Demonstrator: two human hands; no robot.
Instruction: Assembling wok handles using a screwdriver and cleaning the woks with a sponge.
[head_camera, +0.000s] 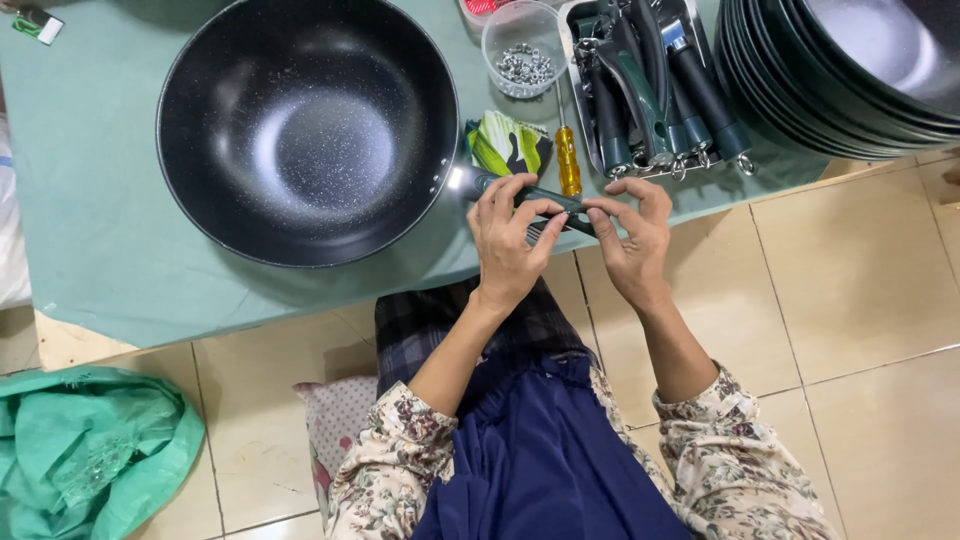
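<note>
On the green table (90, 230), both hands pinch the wok's handle (530, 195); a cup (524, 45) holds nuts.

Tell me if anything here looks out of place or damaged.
Nothing looks damaged or spilled. The wok sits flat on the green cloth, both hands hold its handle, and the screwdriver, nut cup and handle tray lie tidy.

Person wears a cream floral-print top with sleeves pushed up the forearms, a dark blue skirt, and dark plaid fabric beneath.
</note>
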